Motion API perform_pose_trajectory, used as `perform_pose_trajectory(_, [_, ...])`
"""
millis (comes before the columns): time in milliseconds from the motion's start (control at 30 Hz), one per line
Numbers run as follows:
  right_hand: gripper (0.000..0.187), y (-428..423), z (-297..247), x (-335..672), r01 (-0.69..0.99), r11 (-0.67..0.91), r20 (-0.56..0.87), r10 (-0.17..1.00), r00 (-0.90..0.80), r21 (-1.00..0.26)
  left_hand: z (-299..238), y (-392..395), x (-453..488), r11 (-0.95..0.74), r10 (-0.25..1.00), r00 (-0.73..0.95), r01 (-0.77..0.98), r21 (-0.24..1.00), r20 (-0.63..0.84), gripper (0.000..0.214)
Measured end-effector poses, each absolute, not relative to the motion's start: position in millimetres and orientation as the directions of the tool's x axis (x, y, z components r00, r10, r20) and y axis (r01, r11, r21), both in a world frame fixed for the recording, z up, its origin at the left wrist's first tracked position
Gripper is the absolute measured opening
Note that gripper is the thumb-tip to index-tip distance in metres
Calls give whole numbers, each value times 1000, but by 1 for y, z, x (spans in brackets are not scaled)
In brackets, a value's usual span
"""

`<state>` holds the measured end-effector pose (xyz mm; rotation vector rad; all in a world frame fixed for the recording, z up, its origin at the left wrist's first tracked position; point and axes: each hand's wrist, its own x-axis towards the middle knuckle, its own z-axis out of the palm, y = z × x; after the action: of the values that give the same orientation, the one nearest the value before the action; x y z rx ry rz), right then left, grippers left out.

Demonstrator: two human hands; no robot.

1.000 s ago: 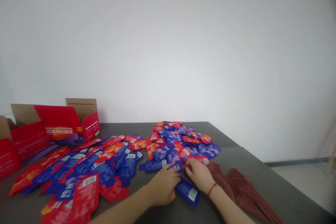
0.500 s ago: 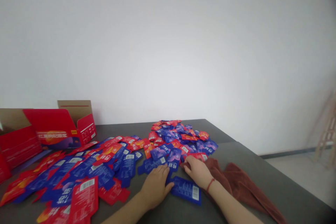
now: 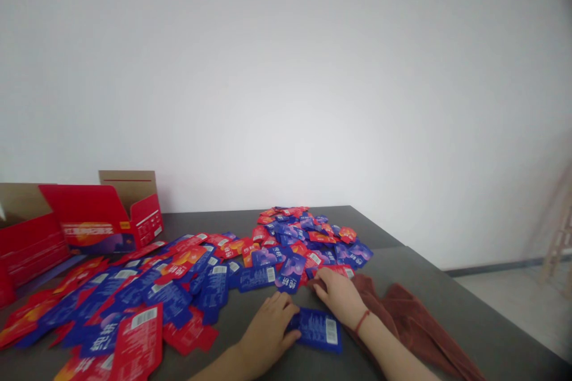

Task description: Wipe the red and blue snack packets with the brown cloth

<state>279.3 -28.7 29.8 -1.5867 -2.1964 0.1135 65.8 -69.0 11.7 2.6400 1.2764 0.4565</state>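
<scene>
Near the table's front, a flat blue pouch [image 3: 318, 328] lies with its barcode on the right. My left hand [image 3: 268, 330] is closed on the left end of this pouch, thumb below and fingers above. To the right, my right hand [image 3: 340, 297] has its fingers bent around the edge of a brown cloth [image 3: 415, 321]; a bit of the cloth shows by the fingertips. Just beyond both hands are a purple-blue pouch [image 3: 291, 274] and a blue pouch with a barcode [image 3: 258, 278], at the near edge of a pile.
Red and blue pouches [image 3: 308, 229] are heaped at the back of the dark table [image 3: 388, 268]. More pouches [image 3: 134, 292] spread across the left side. Open red cartons [image 3: 89, 208] stand at the back left, against a white wall [image 3: 286, 101]. A wooden frame [image 3: 556, 244] stands far right.
My left hand has drawn back toward me, off the pile's near pouches, and onto the left end of the front blue pouch. Pouches at the pile's edge have shifted. My right hand stays nearly still.
</scene>
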Motion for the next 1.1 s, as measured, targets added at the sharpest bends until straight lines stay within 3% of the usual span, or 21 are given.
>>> perform_pose_trajectory(167, [14,-41,42,271,871,392,336,896,-289,-296,6,-69,66,-493,870,451,799,344,198,29])
perform_pose_trajectory(333, [12,-59,29,246,825,534,310,828,-467,-184,7,-63,60,-516,856,459,793,323,238,19])
perform_pose_trajectory(433, [16,-62,20,243,847,512,306,836,-455,-141,8,-62,50,-528,849,466,781,334,250,14])
perform_pose_trajectory(567, [21,-57,12,250,865,473,327,854,-404,-166,4,-65,39,-588,808,523,737,332,270,30])
perform_pose_trajectory(667, [19,-55,6,247,874,473,355,840,-410,-109,-1,-64,38,-609,793,559,738,289,243,37])
perform_pose_trajectory(867, [12,-64,9,219,811,584,304,775,-554,-11,-6,-55,41,-627,778,587,745,226,222,37])
perform_pose_trajectory(1100, [21,-74,21,252,796,596,280,786,-551,-106,-3,-52,39,-639,768,595,741,207,239,41])
